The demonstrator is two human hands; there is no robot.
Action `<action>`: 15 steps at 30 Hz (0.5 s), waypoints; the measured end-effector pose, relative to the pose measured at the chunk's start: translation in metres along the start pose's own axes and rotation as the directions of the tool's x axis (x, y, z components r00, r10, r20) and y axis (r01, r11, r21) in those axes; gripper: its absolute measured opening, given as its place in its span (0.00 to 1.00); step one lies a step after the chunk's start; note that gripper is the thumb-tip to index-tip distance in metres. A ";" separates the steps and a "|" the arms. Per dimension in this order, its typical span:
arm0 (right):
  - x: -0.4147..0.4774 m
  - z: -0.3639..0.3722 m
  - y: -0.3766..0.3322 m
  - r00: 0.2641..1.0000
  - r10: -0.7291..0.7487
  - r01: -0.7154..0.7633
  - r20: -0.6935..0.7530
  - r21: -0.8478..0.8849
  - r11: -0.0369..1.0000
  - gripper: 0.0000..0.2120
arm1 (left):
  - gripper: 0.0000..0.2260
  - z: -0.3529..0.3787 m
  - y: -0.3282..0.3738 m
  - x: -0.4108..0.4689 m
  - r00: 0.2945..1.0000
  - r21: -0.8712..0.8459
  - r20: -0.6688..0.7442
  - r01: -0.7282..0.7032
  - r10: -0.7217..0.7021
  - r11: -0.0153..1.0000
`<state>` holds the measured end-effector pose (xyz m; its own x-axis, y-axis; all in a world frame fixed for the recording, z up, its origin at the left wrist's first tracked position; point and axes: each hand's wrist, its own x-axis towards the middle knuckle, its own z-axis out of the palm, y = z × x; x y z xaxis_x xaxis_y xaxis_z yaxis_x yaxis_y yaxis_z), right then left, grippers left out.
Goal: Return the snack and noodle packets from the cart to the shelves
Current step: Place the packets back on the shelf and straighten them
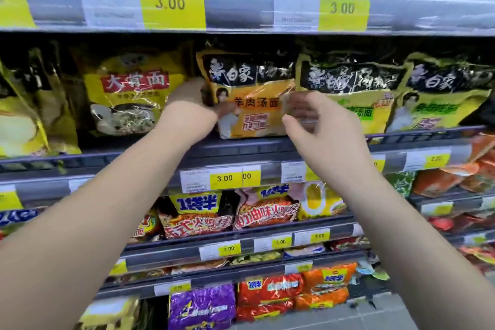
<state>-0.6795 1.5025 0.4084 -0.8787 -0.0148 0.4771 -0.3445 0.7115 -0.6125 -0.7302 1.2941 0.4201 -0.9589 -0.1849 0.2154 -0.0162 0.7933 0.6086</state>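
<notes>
An orange noodle packet (257, 104) with a black top band stands upright on the middle shelf (241, 147), between a yellow packet and a green one. My left hand (191, 115) grips its left edge, with the thumb across the front. At the packet's right edge is my right hand (324, 128), blurred, its fingers loosely curled and the thumb apart from them. I cannot tell whether those fingers touch the packet. The cart is out of view.
A yellow noodle packet (128, 96) stands to the left and green packets (356, 99) to the right on the same shelf. Yellow price tags (171, 8) line the shelf edges. Lower shelves hold red, orange and purple packets (202, 305). Grey floor (375, 316) shows at bottom right.
</notes>
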 end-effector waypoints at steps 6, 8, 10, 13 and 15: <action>0.009 0.001 0.008 1.000 0.027 -0.027 -0.010 -0.048 0.998 0.13 | 0.17 -0.003 -0.005 0.003 1.000 0.007 0.004 0.000 0.000 1.000; 0.009 -0.001 0.008 0.999 0.034 -0.034 -0.012 -0.026 0.999 0.12 | 0.19 -0.004 -0.007 0.002 1.000 0.028 0.001 0.000 0.000 1.000; 0.008 -0.002 0.009 0.999 0.030 -0.030 -0.011 0.002 1.000 0.13 | 0.20 -0.004 -0.008 0.001 1.000 -0.023 -0.012 0.002 -0.002 1.000; 0.006 -0.001 0.008 1.000 0.021 -0.021 -0.013 0.035 0.999 0.13 | 0.16 -0.004 -0.010 -0.003 1.000 -0.037 -0.025 0.008 -0.009 0.999; 0.004 0.000 0.008 1.000 0.008 -0.007 -0.023 0.039 0.999 0.13 | 0.15 -0.005 -0.009 -0.006 0.999 -0.101 -0.029 0.016 -0.019 0.995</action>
<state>-0.6860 1.5082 0.4057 -0.8735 0.0073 0.4867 -0.3508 0.6836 -0.6400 -0.7226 1.2851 0.4169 -0.9497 -0.2166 0.2262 -0.0026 0.7276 0.6860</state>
